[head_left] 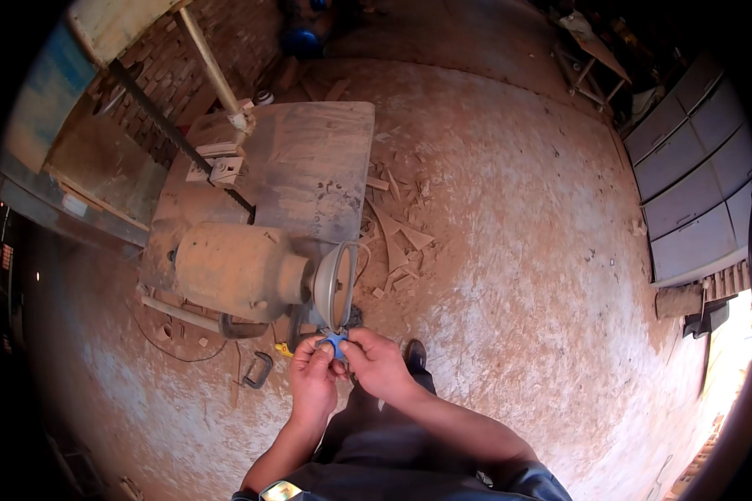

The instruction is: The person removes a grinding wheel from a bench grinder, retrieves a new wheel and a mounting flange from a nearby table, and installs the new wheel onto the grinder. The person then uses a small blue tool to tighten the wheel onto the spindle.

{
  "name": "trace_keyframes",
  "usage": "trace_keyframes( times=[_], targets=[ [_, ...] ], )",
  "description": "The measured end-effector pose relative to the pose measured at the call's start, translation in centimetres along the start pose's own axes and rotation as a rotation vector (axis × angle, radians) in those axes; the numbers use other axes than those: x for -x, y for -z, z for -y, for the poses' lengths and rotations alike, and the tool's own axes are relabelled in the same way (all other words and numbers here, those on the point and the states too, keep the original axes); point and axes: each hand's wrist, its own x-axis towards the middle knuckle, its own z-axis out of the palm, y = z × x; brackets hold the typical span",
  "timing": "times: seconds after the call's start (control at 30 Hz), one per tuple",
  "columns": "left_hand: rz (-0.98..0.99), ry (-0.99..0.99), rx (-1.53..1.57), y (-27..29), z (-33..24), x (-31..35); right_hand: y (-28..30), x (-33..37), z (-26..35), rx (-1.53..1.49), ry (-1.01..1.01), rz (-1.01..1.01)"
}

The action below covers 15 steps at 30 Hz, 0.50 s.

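Note:
Both my hands meet in front of a dusty motor (230,271) with a round disc wheel (330,288) on its right end. Between my fingertips is a small blue piece (336,343), its kind too small to make out. My left hand (311,367) pinches it from the left, thumb on top. My right hand (374,361) pinches it from the right. The far edge of the piece is close to the near rim of the wheel; I cannot tell whether they touch.
Behind the motor stands a bandsaw table (317,159) with an upright blade (163,121). Wood offcuts (397,238) litter the floor to its right. A C-clamp (258,370) lies on the floor at left. Grey cabinets (689,167) line the right side.

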Motion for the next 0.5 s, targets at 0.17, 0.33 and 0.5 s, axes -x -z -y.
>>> trace_keyframes(
  times=[0.17,0.33,0.5],
  targets=[
    [0.011,0.001,0.006,0.47,0.12,-0.30,-0.09,0.06,0.64,-0.021,-0.014,0.000],
    [0.007,0.005,0.016,0.44,-0.06,-0.53,-0.54,-0.17,0.03,-0.048,-0.025,-0.008],
    [0.017,0.007,0.013,0.87,0.18,-0.71,-0.66,-0.17,0.35,-0.022,0.019,-0.027]
  ],
)
